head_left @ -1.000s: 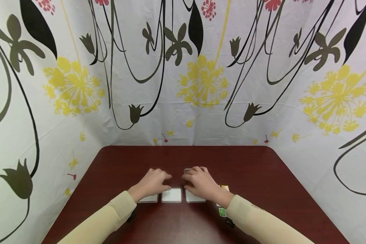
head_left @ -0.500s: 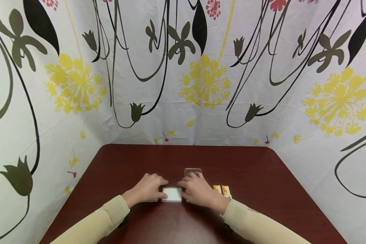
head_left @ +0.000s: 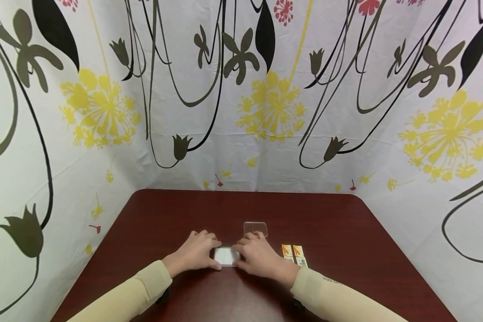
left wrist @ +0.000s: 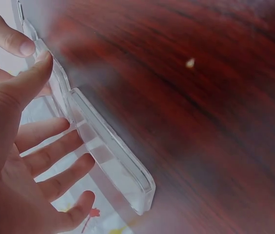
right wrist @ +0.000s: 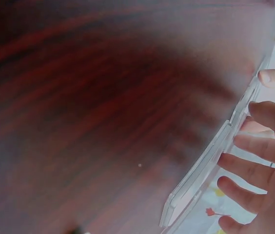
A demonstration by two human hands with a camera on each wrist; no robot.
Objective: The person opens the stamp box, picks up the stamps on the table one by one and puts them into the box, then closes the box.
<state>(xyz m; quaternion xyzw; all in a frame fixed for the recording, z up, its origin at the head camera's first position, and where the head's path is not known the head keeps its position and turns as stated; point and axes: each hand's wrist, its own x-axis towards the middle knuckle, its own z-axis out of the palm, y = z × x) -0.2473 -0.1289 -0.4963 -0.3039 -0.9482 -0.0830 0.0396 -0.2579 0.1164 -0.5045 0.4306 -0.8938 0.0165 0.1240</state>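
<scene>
A flat clear plastic case (head_left: 226, 256) with a white inside lies on the table between my two hands. My left hand (head_left: 194, 252) is at its left side, thumb by the near edge and a finger by the far edge. My right hand (head_left: 261, 256) holds its right side in the same way. Under my left fingers another clear case (left wrist: 113, 151) shows in the left wrist view, which the hand hides in the head view. Likewise, a clear case (right wrist: 196, 178) sits below my right fingers in the right wrist view.
Behind my right hand lies a transparent empty-looking case or lid (head_left: 255, 228). Small printed cards (head_left: 292, 251) with orange and yellow pictures lie to the right, partly covered by the sleeve. The dark red table (head_left: 209, 208) ends at a flowered curtain (head_left: 241, 170).
Both hands have come closer together and now flank the middle case, thumbs at its near edge. The right hand has dropped nearer, uncovering the transparent piece behind and the printed cards.
</scene>
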